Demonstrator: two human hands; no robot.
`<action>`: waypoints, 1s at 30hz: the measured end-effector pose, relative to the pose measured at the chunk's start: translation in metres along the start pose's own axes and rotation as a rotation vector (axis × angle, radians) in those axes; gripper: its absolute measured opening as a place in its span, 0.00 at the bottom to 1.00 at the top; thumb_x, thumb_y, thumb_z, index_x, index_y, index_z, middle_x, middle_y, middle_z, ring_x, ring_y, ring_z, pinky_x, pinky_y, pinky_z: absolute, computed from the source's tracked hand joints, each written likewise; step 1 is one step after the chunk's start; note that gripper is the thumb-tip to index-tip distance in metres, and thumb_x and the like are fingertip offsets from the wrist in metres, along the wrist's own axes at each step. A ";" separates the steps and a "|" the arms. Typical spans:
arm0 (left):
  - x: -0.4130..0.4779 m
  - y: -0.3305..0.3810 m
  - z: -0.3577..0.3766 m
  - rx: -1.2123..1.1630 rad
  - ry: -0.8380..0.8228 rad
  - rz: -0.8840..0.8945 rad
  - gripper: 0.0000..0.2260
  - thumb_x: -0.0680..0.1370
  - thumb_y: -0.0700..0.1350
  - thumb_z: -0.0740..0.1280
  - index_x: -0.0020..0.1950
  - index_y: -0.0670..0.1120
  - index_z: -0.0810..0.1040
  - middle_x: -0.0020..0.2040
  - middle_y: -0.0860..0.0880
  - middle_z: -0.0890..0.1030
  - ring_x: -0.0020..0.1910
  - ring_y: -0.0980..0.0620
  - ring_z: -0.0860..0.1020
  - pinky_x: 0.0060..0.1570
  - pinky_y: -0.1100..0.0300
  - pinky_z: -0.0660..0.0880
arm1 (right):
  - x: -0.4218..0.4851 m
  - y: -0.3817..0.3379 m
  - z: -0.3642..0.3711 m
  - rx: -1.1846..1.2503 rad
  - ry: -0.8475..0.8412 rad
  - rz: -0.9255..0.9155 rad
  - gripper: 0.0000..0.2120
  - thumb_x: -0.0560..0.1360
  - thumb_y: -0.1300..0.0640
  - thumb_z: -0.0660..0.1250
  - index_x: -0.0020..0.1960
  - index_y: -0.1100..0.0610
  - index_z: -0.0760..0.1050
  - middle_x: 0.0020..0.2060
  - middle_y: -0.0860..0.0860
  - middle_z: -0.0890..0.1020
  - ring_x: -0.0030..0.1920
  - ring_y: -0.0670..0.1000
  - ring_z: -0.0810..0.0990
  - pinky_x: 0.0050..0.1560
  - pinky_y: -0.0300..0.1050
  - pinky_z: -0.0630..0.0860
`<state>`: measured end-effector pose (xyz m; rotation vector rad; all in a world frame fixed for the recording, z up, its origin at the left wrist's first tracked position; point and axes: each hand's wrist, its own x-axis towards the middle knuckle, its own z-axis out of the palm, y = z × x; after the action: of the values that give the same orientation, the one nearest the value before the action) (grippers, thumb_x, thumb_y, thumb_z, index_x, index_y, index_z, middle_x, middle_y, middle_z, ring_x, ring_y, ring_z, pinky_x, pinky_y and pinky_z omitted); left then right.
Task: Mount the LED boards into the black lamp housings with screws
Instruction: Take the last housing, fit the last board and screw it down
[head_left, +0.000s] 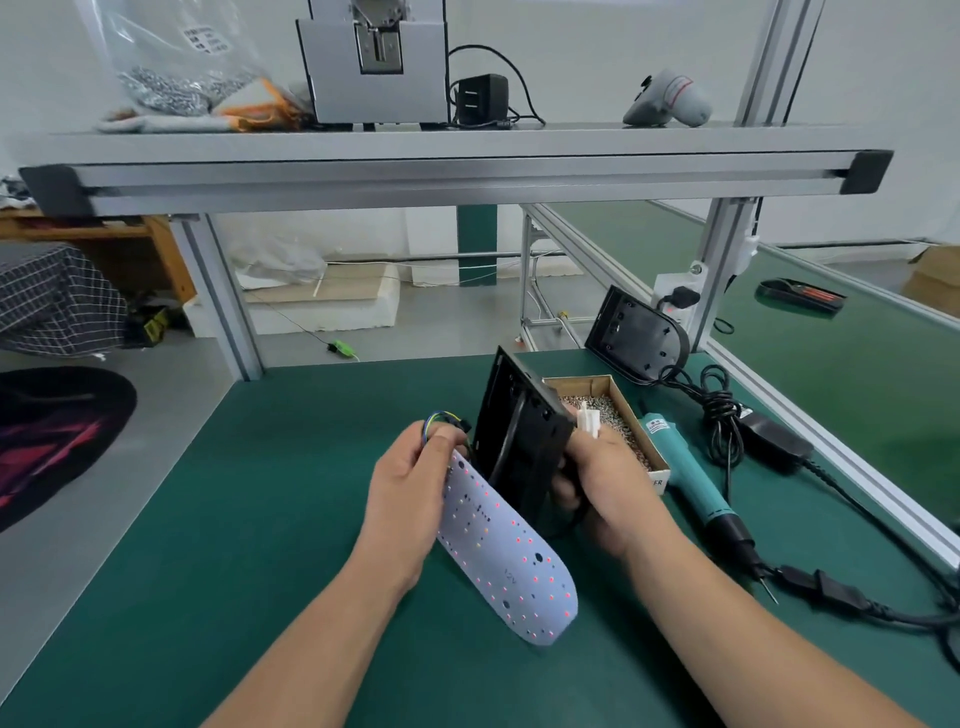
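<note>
My left hand (410, 493) holds the upper end of a white LED board (506, 556) dotted with red LEDs, where its coloured wires (441, 418) come out. The board slants down toward me over the green mat. My right hand (602, 483) grips a black lamp housing (519, 431), held on edge just right of the board, along with a white connector (589, 421) at my fingers. A black cable loops from the housing under my right hand. A second black housing (634, 332) leans at the back right.
A cardboard box of small screws (613, 410) sits behind my right hand. A teal electric screwdriver (696, 488) lies to the right, bit toward me, with black cables and an adapter (774, 441) beyond it. An aluminium shelf (467, 171) spans overhead.
</note>
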<state>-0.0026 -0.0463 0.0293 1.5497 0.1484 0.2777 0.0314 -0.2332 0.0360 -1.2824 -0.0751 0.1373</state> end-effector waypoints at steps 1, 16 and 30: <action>0.000 -0.001 0.000 -0.023 -0.005 0.024 0.11 0.77 0.55 0.66 0.48 0.52 0.84 0.48 0.54 0.85 0.47 0.58 0.81 0.53 0.56 0.75 | 0.001 0.001 0.000 0.020 0.003 0.025 0.13 0.77 0.58 0.65 0.34 0.49 0.72 0.28 0.48 0.67 0.22 0.45 0.61 0.23 0.34 0.54; 0.007 0.010 -0.011 -0.001 -0.153 0.096 0.10 0.72 0.43 0.62 0.44 0.52 0.84 0.59 0.52 0.80 0.54 0.49 0.78 0.59 0.43 0.76 | 0.006 0.001 0.014 0.074 -0.069 0.123 0.12 0.71 0.58 0.68 0.32 0.52 0.69 0.25 0.49 0.63 0.20 0.46 0.59 0.23 0.33 0.51; 0.005 0.010 -0.016 0.158 -0.104 0.101 0.03 0.71 0.46 0.57 0.37 0.51 0.68 0.36 0.54 0.64 0.36 0.54 0.62 0.40 0.52 0.58 | 0.005 -0.016 0.009 0.019 0.230 -0.050 0.10 0.84 0.60 0.62 0.51 0.52 0.81 0.28 0.49 0.73 0.21 0.48 0.67 0.22 0.36 0.60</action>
<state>-0.0033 -0.0294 0.0396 1.7279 0.0110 0.2695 0.0363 -0.2280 0.0541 -1.2686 0.0909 -0.0524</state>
